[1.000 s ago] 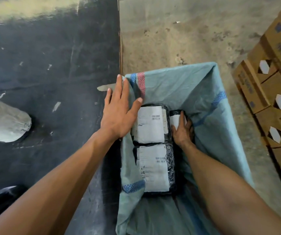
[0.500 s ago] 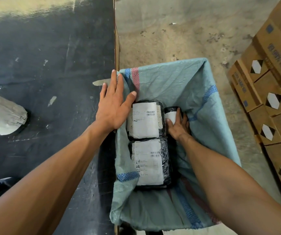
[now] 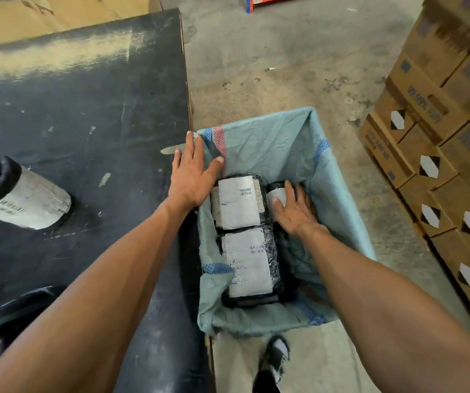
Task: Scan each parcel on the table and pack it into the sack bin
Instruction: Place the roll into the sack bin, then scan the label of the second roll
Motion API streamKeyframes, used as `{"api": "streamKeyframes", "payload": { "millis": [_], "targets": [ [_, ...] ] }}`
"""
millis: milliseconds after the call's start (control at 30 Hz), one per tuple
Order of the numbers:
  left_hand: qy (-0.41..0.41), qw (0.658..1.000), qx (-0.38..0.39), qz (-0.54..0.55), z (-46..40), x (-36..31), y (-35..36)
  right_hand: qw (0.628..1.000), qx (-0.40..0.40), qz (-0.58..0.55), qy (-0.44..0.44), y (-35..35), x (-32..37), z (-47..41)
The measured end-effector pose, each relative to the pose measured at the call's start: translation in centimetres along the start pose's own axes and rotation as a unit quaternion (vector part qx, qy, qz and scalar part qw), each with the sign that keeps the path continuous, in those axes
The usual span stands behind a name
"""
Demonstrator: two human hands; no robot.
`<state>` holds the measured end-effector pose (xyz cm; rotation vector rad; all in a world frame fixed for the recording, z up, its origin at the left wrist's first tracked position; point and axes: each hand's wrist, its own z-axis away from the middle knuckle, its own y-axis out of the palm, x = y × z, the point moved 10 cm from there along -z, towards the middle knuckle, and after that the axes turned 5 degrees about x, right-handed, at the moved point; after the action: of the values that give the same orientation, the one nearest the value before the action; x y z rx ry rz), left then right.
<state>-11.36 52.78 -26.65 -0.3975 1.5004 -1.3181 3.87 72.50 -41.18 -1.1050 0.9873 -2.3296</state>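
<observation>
While leaning over pale blue-green woven sack bin (image 3: 282, 143) beside black scuffed table (image 3: 86, 114): left hand (image 3: 192, 177) flat on near-table rim of sack, fingers (image 3: 190, 143) straight and spread, thumb out toward red stripe of weave; grips nothing. Right hand (image 3: 293, 211) down inside sack, fingers (image 3: 289, 191) extended and only lightly bent, laid over small black-wrapped parcel with white label (image 3: 275, 191) at far right of load; pressing on it, not curled round it. Two larger black plastic-wrapped parcels with white barcode labels lying flat in sack, labels up: far parcel (image 3: 238, 202) just beside left thumb, near parcel (image 3: 249, 265) touching it end to end. Small parcel tucked against right side of far one. On table, well apart from sack, grey-white mailer parcel with black end (image 3: 21, 194), barcode visible, untouched. Dark rounded object (image 3: 12, 310) at lower left table edge, blurred, unidentified. Stacked brown cardboard cartons (image 3: 441, 154) right of sack on concrete floor (image 3: 270, 66). One shoe (image 3: 275, 358) below sack.
</observation>
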Motion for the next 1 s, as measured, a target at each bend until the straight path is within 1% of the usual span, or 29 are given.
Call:
{"api": "streamKeyframes", "payload": {
  "millis": [100, 200, 267, 300, 367, 433, 500, 567, 667, 800, 900, 1000],
  "targets": [
    [0.001, 0.999, 0.010, 0.043, 0.5, -0.5, -0.5, 1.000, -0.005, -0.003, -0.013, -1.7, 0.9, 2.4],
    [-0.016, 0.989, 0.043, 0.142, 1.3, -0.3, -0.6, 1.000, -0.010, 0.002, -0.025, -2.8, 1.8, 5.3],
    [-0.001, 0.965, 0.057, 0.256, 2.0, -0.4, -1.6, 0.999, -0.014, 0.019, -0.030, -3.3, 2.3, 7.3],
    [0.012, 0.953, 0.057, 0.296, 2.4, -0.5, -2.2, 0.999, -0.017, 0.028, -0.031, -3.6, 2.5, 8.3],
    [0.026, 0.945, 0.051, 0.322, 3.6, -0.6, -3.3, 0.998, -0.024, 0.041, -0.029, -4.2, 2.7, 10.2],
    [0.015, 0.955, 0.043, 0.295, 5.3, -0.3, -4.6, 0.998, -0.029, 0.053, -0.018, -4.8, 2.6, 12.0],
    [0.022, 0.969, 0.039, 0.242, 6.2, 0.4, -5.6, 0.997, -0.036, 0.074, -0.010, -5.5, 2.8, 13.5],
    [0.048, 0.979, 0.045, 0.194, 7.2, 0.8, -7.1, 0.995, -0.050, 0.088, -0.004, -6.2, 3.9, 14.8],
    [0.110, 0.989, 0.050, 0.082, 8.7, 1.2, -10.2, 0.994, -0.068, 0.081, -0.004, -7.0, 7.2, 16.6],
    [0.158, 0.985, 0.054, -0.045, 9.9, 3.0, -14.2, 0.991, -0.101, 0.083, -0.030, -7.5, 12.7, 18.5],
    [0.187, 0.974, 0.060, -0.110, 10.6, 4.5, -17.1, 0.989, -0.114, 0.083, -0.042, -7.2, 16.5, 19.6],
    [0.203, 0.962, 0.064, -0.171, 11.2, 5.9, -19.9, 0.987, -0.117, 0.088, -0.073, -6.5, 21.0, 20.8]
  ]
}}
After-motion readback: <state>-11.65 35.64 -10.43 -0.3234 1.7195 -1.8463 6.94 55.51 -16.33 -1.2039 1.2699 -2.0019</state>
